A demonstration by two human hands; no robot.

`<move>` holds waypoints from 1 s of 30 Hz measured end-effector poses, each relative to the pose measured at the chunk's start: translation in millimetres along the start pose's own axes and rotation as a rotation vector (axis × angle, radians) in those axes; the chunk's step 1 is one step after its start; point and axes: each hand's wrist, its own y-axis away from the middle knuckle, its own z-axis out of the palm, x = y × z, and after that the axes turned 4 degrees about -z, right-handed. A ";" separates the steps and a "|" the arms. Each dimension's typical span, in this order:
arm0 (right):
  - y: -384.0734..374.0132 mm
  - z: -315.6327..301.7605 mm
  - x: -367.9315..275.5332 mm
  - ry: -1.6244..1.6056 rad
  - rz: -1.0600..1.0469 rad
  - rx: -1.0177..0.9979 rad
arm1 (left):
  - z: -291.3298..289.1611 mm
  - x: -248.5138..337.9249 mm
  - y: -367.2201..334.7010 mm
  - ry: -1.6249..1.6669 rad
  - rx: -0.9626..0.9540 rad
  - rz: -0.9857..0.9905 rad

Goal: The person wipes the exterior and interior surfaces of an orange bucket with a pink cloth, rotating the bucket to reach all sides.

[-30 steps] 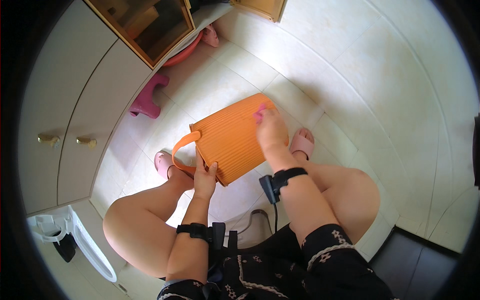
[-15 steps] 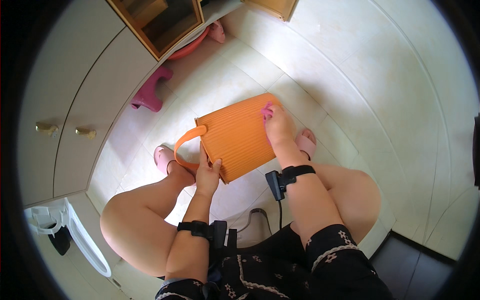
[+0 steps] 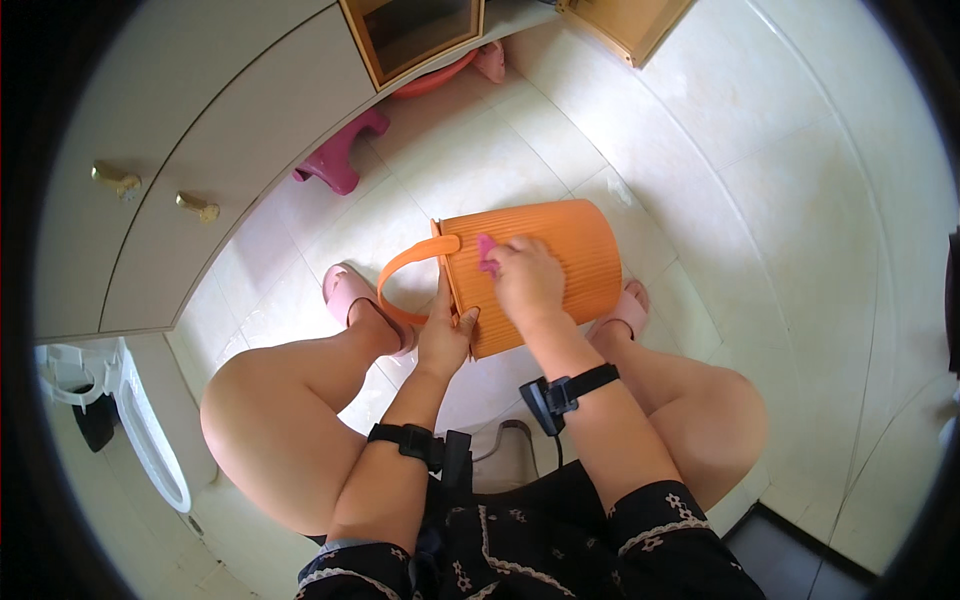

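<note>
An orange ribbed bucket (image 3: 590, 250) lies tipped on its side between my feet, its mouth toward the left. Its orange strap handle (image 3: 408, 262) loops out from the rim. My left hand (image 3: 447, 335) grips the rim's near edge, thumb on the outer wall and some fingers out of sight at the mouth. A small pink cloth (image 3: 487, 254) is bunched in the closed fingers of my right hand (image 3: 530, 280), pressed against the bucket's upper side near the mouth end.
Pink slippers (image 3: 347, 290) are on my feet, either side of the bucket. Pale cabinet doors (image 3: 250, 170) stand at the left, with a magenta stool (image 3: 345, 155) and a red basin (image 3: 435, 78) along their base. A wooden-framed door (image 3: 625, 25) juts out at the back.
My right hand has slid the pink cloth leftward along the bucket, from the base end toward the mouth. The bucket has turned slightly; my left hand keeps its hold. The view has shifted.
</note>
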 end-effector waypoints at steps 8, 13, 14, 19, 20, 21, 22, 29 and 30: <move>5.5 21.0 -27.4 -0.008 -0.104 0.016 | -1.4 -13.9 -0.8 -0.216 0.089 0.142; -1.3 1.3 -3.5 -0.046 0.019 -0.070 | 0.7 -7.5 0.8 -0.175 0.067 -0.004; -0.2 0.7 3.4 -0.059 0.010 -0.046 | 1.7 -9.2 -0.7 -0.167 0.066 0.012; 12.5 11.5 -6.2 -0.049 -0.123 0.032 | 5.1 -13.9 -2.6 -0.159 0.082 0.103; 13.7 13.2 -11.4 -0.065 -0.184 0.062 | 4.4 -14.1 -2.0 -0.202 0.095 0.110; 13.1 13.0 -12.6 -0.068 -0.188 0.062 | 3.4 -14.4 -1.6 -0.246 0.108 0.116; 12.5 12.5 -13.4 -0.100 -0.153 0.044 | 3.6 -14.5 -1.3 -0.247 0.113 0.116; 11.4 5.5 3.8 -0.068 -0.055 -0.035 | 6.4 -12.3 1.2 -0.222 0.081 0.057; 11.7 5.0 4.0 -0.026 -0.035 -0.015 | 7.0 -13.7 0.7 -0.251 0.100 0.100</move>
